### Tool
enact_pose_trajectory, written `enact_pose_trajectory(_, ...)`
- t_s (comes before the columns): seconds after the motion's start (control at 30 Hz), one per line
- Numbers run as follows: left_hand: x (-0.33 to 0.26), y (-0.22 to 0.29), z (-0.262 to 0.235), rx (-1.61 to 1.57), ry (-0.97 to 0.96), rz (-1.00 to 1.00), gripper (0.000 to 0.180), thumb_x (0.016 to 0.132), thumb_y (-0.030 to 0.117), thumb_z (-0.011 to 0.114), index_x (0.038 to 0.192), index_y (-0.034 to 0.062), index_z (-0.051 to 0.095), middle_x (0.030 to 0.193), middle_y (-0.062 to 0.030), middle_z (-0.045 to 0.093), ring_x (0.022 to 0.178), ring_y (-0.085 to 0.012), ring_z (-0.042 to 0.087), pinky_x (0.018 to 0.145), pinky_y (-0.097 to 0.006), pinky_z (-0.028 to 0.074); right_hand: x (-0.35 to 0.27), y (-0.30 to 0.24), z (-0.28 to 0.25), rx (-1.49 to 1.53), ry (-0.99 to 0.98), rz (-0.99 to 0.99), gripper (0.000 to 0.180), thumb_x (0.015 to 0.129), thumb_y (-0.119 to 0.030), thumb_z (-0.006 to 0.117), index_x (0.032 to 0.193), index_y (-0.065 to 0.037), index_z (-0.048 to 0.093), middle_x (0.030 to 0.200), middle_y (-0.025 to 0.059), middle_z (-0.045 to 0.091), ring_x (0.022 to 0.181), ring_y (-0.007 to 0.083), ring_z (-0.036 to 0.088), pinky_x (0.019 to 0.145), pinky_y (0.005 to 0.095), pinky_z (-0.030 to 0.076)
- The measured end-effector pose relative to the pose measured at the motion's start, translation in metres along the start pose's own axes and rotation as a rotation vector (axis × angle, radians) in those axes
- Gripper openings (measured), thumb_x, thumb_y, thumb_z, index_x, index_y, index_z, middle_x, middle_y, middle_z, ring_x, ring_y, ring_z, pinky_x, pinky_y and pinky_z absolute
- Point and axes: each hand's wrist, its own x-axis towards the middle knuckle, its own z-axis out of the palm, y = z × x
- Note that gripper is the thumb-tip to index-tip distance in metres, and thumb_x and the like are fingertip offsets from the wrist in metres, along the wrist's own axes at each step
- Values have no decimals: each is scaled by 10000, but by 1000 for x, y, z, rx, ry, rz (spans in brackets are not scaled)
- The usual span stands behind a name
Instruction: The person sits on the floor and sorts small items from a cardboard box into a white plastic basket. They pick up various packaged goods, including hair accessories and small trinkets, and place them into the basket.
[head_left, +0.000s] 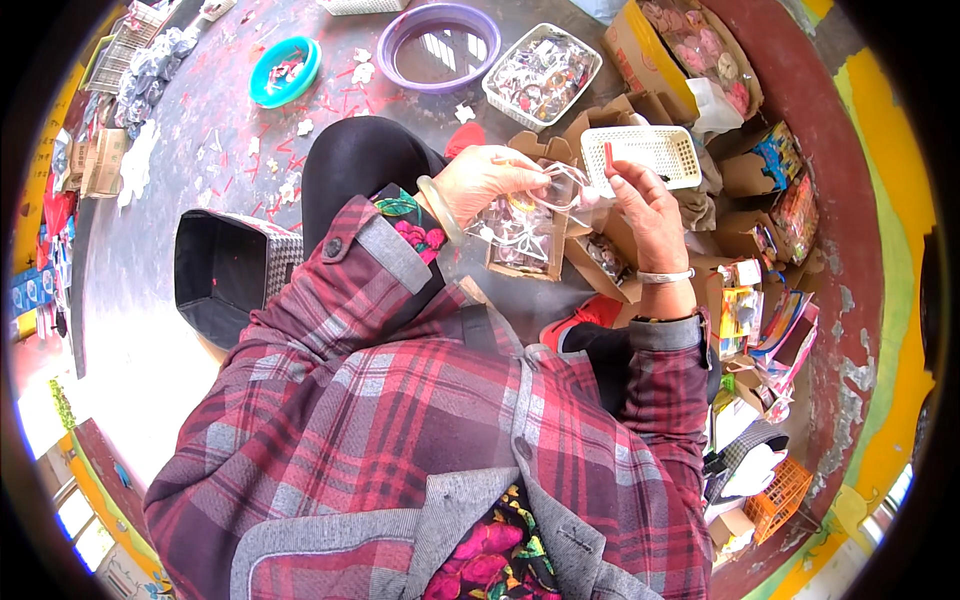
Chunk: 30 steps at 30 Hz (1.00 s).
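My left hand [483, 182], a pale bangle on its wrist, has thumb and fingers closed on one end of a pale pinkish looped band [572, 186]. This band stretches across to my right hand [650, 215], where a small pinkish bead-like part lies by the fingers. A short red strip [609, 155] stands up from the pinch of my right thumb and fingers. Below the hands sits an open cardboard box [527, 268] with clear-wrapped white loops in it. Just behind the right fingertips is a cream plastic basket [655, 150].
Ahead stand a teal basin [284, 72], a purple basin [438, 48] and a white basket [543, 75] full of small items. Several cardboard boxes [672, 40] line the right side. A black-lined checked bin [237, 270] is at left. Red and white scraps litter the floor.
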Motion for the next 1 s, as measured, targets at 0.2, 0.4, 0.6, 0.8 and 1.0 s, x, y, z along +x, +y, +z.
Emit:
enact_pose_trajectory(0.2, 0, -3, 4, 179, -76, -9, 161, 756, 109, 647, 866, -6, 620, 780, -46, 608, 683, -96, 567, 600, -212, 447, -7, -5, 10, 80, -327, 83, 240, 781, -70, 610, 1000, 18, 574, 876, 38, 589, 746, 91, 547, 673, 218, 451)
enact_pose_trajectory(0.4, 4, -7, 8, 246, -35, 21, 213, 752, 121, 655, 915, -8, 614, 811, -55, 615, 686, -101, 573, 604, -215, 450, -7, 2, 7, 109, -291, 160, 102, 769, -46, 617, 854, 5, 595, 763, 19, 602, 652, 66, 544, 580, 188, 444)
enact_pose_trajectory(0.6, 7, -7, 9, 44, 4, -85, 285, 758, 132, 650, 993, -16, 585, 865, -74, 621, 707, -110, 585, 609, -223, 460, -1, 6, 6, 276, -5, 157, 68, 765, -56, 621, 780, -26, 562, 681, 41, 602, 492, 64, 523, 440, 164, 398)
enact_pose_trajectory(0.8, 13, -11, 19, 0, -15, 14, 238, 791, 127, 613, 981, -16, 599, 859, -56, 616, 728, -92, 572, 619, -211, 465, -3, 13, 21, 276, 4, 69, 102, 749, -29, 634, 730, -39, 535, 659, 18, 579, 504, 53, 499, 447, 166, 382)
enact_pose_trajectory(1.0, 18, -17, 12, 237, -27, 143, 227, 804, 104, 580, 994, -21, 602, 880, -61, 616, 731, -85, 562, 636, -220, 467, -3, 16, 19, 249, -68, 15, 102, 739, -31, 647, 779, -31, 553, 696, 2, 580, 578, 47, 510, 497, 169, 400)
